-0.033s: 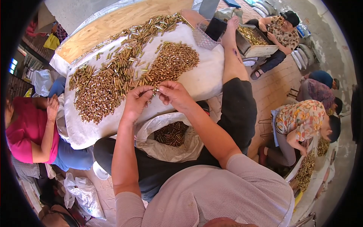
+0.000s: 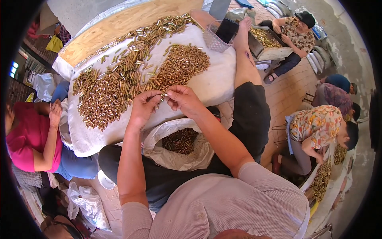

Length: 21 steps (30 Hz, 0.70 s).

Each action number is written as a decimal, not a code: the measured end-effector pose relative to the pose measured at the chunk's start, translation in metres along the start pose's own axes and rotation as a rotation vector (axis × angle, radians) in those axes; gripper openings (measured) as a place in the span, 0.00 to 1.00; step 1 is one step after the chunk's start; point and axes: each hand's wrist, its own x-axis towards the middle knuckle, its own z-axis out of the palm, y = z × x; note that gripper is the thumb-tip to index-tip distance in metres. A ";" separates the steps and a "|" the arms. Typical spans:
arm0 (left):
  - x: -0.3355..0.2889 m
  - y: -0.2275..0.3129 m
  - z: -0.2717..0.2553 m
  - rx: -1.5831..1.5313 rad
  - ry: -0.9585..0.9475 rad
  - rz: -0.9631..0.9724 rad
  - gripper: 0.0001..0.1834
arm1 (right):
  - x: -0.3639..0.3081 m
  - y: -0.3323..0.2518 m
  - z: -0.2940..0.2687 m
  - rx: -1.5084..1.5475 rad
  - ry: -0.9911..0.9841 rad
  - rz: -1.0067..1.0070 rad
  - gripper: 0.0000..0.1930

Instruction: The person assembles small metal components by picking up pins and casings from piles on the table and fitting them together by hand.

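Note:
Above the near edge of the white-covered table (image 2: 221, 75), my left hand (image 2: 144, 106) and my right hand (image 2: 185, 101) meet, fingertips almost touching. Both are closed in a pinch on small brass-coloured metal pieces (image 2: 162, 95), partly hidden by the fingers. Just beyond them lie a heap of short shiny brass-coloured cylinders (image 2: 185, 61) and another such heap (image 2: 101, 99) to the left. Longer brass-coloured tubes (image 2: 133, 51) are strewn behind the heaps. Below my forearms an open white woven sack (image 2: 159, 156) holds darker slim metal pieces (image 2: 179, 142).
A wooden board (image 2: 107, 30) borders the table's far side. A clear plastic basket (image 2: 217, 42) with a black phone (image 2: 227, 30) stands at the far right corner. One person (image 2: 34, 135) sits close on the left; others work at right beside a tray of brass-coloured pieces (image 2: 320, 181).

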 end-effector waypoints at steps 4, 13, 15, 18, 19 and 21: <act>-0.002 0.001 -0.005 -0.011 -0.012 -0.004 0.10 | 0.004 0.004 0.001 0.028 0.006 0.018 0.07; 0.001 0.004 -0.002 -0.072 -0.049 0.006 0.09 | -0.001 -0.008 -0.005 0.063 0.007 0.033 0.07; -0.001 0.005 -0.003 -0.103 -0.068 -0.003 0.08 | -0.001 -0.004 -0.003 0.012 0.021 -0.001 0.07; -0.002 0.004 -0.003 -0.091 -0.062 -0.003 0.08 | 0.001 0.000 -0.007 -0.060 0.060 -0.042 0.07; -0.002 0.002 -0.002 -0.084 -0.070 0.003 0.08 | 0.001 0.001 -0.010 -0.081 0.076 -0.043 0.07; -0.002 0.004 -0.002 -0.074 -0.060 0.005 0.08 | 0.000 0.001 -0.008 -0.061 0.072 -0.041 0.07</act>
